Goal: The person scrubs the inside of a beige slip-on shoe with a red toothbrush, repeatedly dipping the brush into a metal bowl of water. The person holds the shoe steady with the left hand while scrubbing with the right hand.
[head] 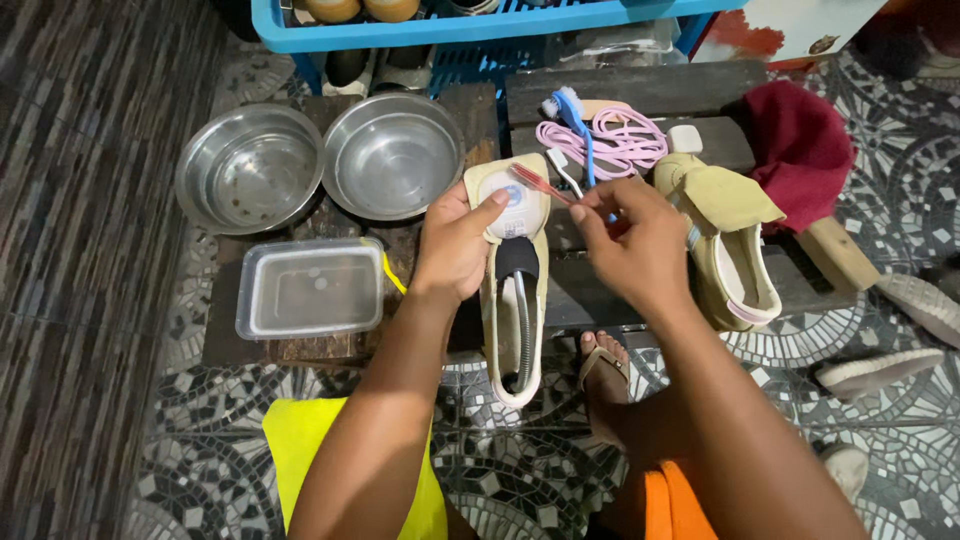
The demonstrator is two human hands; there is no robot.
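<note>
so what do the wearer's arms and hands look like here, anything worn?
Both forearms are bare to the frame edge: no sleeves, gloves or watch in view. The left hand and right hand show no rings or markings that can be made out. Nails are short.

View: a single head-worn camera, no second view to share ground with.
Position: above and just behind the dark wooden surface (640,90), on the person's side of it.
Direction: looks steeply down and forward across the surface toward the blue plastic crate (400,30) at its far edge.
Nearness: close; the forearms enter from the bottom edge and the hands (455,245) sit mid-frame over the surface.
Coverage: whole surface, mosaic floor (900,430) to its right and near side, striped mat (80,250) to its left.
</note>
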